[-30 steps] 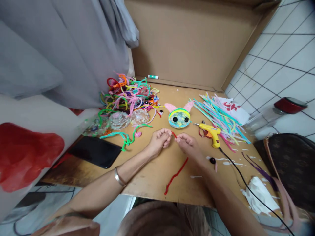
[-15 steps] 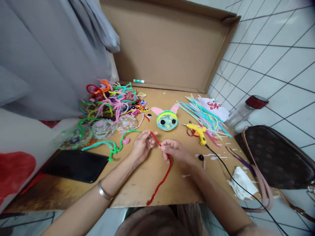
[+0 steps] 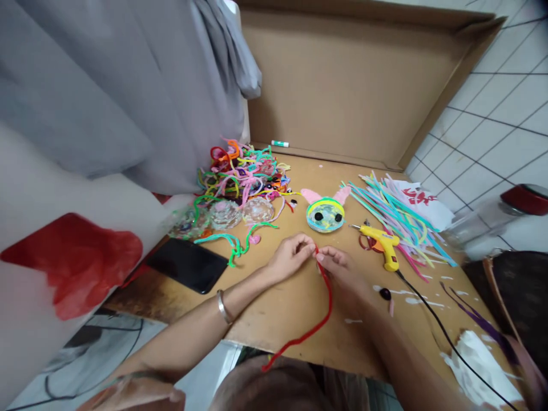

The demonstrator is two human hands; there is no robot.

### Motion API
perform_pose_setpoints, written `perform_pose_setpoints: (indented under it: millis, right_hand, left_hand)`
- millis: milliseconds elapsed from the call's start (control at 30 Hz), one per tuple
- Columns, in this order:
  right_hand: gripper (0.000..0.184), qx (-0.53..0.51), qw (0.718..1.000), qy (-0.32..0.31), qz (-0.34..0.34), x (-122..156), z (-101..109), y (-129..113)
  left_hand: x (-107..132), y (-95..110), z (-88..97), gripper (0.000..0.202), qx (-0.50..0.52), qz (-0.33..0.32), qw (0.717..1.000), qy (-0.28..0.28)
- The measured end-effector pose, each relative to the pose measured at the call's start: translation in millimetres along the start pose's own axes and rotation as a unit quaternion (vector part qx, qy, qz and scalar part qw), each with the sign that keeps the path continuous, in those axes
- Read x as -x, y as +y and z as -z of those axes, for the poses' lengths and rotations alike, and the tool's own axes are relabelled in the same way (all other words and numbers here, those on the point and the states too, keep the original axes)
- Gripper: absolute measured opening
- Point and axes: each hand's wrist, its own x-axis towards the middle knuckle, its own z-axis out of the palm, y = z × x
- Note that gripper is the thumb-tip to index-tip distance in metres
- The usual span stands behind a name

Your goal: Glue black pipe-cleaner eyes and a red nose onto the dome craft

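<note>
My left hand (image 3: 292,258) and my right hand (image 3: 342,273) meet over the table's middle. Each is closed in a pinch on one red pipe cleaner (image 3: 329,308), near its upper end. Its long tail curves down past the table's front edge. Just beyond the hands sits a round animal face (image 3: 326,222) with pink ears, black eyes and a yellow-green band. To the right lies a yellow glue gun (image 3: 387,248) with a black cord. Left of the hands are twisted green pipe cleaners (image 3: 240,251).
A tangled pile of coloured pipe cleaners (image 3: 244,171) stands back left, a fan of straight ones (image 3: 394,211) back right. A black phone (image 3: 188,265), a glue stick (image 3: 279,144), crumpled white tissue (image 3: 479,365), a jar (image 3: 475,217) and a brown bag (image 3: 509,291) lie around.
The view has swung left, so things sit farther right. My hands have come together, and the red stretch between them is shorter. The red tail now bends farther left.
</note>
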Motion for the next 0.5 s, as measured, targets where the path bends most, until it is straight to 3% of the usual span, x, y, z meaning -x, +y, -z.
perform_pose_setpoints:
  millis: [200,367,500]
  right_hand:
    - [0.035,-0.006,1.000,-0.011,-0.003,2,1,1]
    - [0.030,0.005,0.997,-0.074,-0.015,5,2,-10]
    - [0.029,-0.004,0.990,-0.132,-0.045,7,0,-14]
  left_hand:
    - [0,2,-2.0,0.018,0.021,0.014,1.000,-0.012]
    - [-5,6,5.6,0.011,0.157,0.100,0.982,-0.002]
    - [-9,10,10.0,0.012,0.239,0.125,0.963,0.027]
